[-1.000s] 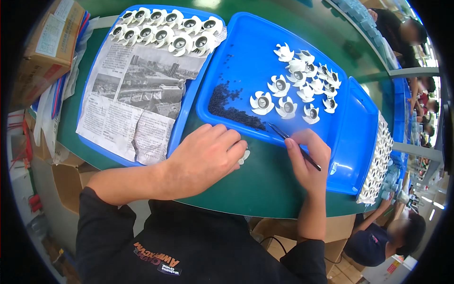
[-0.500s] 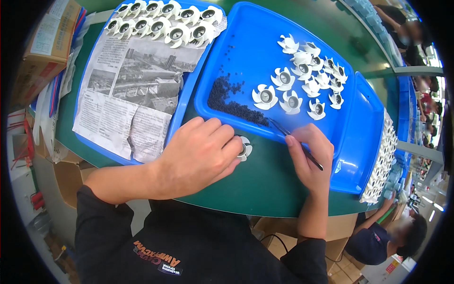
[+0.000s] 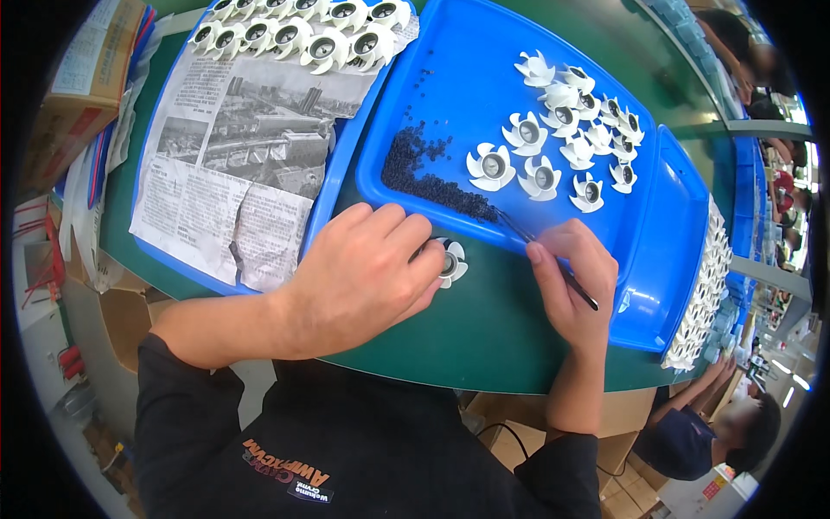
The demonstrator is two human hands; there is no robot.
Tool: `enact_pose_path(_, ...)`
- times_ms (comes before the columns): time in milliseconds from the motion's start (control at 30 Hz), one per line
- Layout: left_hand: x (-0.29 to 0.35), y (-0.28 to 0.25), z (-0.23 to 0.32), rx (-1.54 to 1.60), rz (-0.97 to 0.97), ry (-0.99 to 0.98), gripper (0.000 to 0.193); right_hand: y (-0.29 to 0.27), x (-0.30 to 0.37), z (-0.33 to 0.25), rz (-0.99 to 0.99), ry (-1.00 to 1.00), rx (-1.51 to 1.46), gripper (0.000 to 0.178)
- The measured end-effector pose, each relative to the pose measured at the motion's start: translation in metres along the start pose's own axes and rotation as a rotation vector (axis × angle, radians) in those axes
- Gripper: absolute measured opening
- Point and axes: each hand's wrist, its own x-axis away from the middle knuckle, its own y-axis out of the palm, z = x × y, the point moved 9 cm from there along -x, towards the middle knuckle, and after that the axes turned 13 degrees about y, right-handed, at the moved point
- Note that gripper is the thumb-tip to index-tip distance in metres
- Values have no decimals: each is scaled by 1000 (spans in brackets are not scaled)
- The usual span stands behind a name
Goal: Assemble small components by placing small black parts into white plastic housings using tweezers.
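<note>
My left hand (image 3: 372, 272) is closed around one side of a white fan impeller (image 3: 451, 263) with a dark-rimmed hub, at the table's near side. Between the thumb and fingers of my right hand (image 3: 575, 281) are dark metal tweezers (image 3: 564, 275). Their tips point into the near edge of a pile of small black rings (image 3: 432, 192) in a blue tray (image 3: 493, 235). Whether the tips grip a ring is too small to tell. More white impellers (image 3: 540, 177) lie loosely grouped in the tray's right half.
Left of the tray, a newspaper (image 3: 251, 130) lines another blue tray, with rows of white impellers (image 3: 324, 50) along its far end. A further blue tray (image 3: 648, 285) and densely packed white parts (image 3: 699, 285) lie right. A cardboard box (image 3: 82, 95) stands far left; a co-worker (image 3: 692, 432) sits right.
The tweezers and my right hand have shifted slightly right and down, with the tips still at the ring pile. The trays appear a little shifted in view. My left hand keeps its hold.
</note>
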Motion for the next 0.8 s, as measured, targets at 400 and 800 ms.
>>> enact_pose_path(400,0,1,-2,60,9,-1,32,1,3,0,8,-5,2,15)
enact_pose_path(800,1,0,-3,49,33,-7,30,2,3,0,-1,-10,6,14)
